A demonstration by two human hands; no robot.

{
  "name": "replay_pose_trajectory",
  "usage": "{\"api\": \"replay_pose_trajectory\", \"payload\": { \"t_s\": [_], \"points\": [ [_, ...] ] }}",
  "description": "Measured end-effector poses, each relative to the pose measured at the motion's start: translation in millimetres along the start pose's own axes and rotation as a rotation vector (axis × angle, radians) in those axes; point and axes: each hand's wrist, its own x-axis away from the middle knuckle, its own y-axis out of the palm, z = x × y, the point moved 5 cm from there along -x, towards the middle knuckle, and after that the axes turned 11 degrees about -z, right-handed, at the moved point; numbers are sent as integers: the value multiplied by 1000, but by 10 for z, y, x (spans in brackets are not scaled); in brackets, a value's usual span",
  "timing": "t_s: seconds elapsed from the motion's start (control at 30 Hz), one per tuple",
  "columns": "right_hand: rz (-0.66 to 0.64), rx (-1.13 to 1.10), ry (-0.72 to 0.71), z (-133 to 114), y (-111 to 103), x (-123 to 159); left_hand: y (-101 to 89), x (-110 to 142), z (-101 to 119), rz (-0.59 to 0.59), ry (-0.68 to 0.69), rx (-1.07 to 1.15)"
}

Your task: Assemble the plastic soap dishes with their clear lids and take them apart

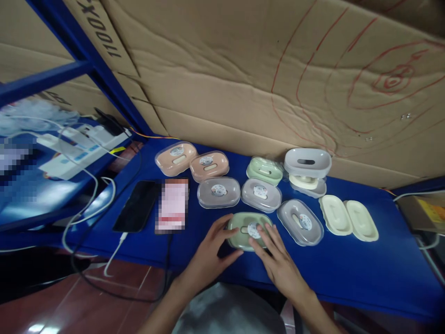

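Note:
A green soap box (245, 242) with a clear lid and a round sticker lies near the table's front edge. My left hand (210, 250) curves round its left end, thumb along the front side and fingers over the lid. On the right end rests my right hand (278, 260), its fingers across the lid and sticker. Just behind are two grey lidded soap boxes, one at left (218, 197) and one in the middle (260, 195). A third grey box (299, 225) sits slantwise right of my hands.
Two peach soap boxes (175, 160) and another green one (264, 171) stand at the back. Grey and cream parts (308, 162) are stacked nearby; two cream trays (335, 215) lie right. Left are two phones (135, 206), cables and a power strip (79, 157). Cardboard (215, 69) walls the back.

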Motion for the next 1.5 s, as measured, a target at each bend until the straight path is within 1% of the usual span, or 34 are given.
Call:
{"api": "replay_pose_trajectory", "payload": {
  "t_s": [0.1, 0.17, 0.33, 0.53, 0.6, 0.67, 0.73, 0.77, 0.83, 0.87, 0.97, 1.03, 1.2, 1.33, 1.5],
  "points": [
    [-9, 55, -64, -1, -26, -18, -21, 20, -27, 2, -17, 48],
    [7, 80, -84, 2, -27, -26, -36, 36, -37, 5, -33, 79],
    [106, 76, -103, -20, -14, -5, -22, 46, -58, -18, -40, 135],
    [185, 35, -119, -22, -34, 60, 50, 53, -110, -34, -39, 109],
    [225, -27, -88, 28, -50, 82, 49, 52, -110, -40, -41, 110],
    [248, -89, -7, 98, -60, 90, 45, 46, -102, -67, -44, 115],
    [196, -103, 49, 126, -44, 66, 37, 38, -91, -91, -42, 122],
    [153, -91, 52, 116, -33, 43, 33, 33, -87, -99, -42, 125],
    [86, -63, 10, 65, -24, -5, 29, 26, -86, -107, -45, 122],
    [87, -51, -15, 37, -35, -22, 33, 22, -88, -114, -48, 119],
    [143, -39, -99, -30, -82, -40, 58, 16, -91, -148, -46, 107],
    [149, -35, -125, -47, -83, -38, 76, 15, -90, -169, -45, 104],
    [150, -47, -45, -3, -55, -26, 75, 14, -89, -166, -78, 106],
    [121, -115, -22, 35, -49, -43, 62, -11, -63, -179, -73, 104],
    [138, -170, -10, 71, -86, -67, 42, -28, -55, -156, -69, 101]
  ]
}}
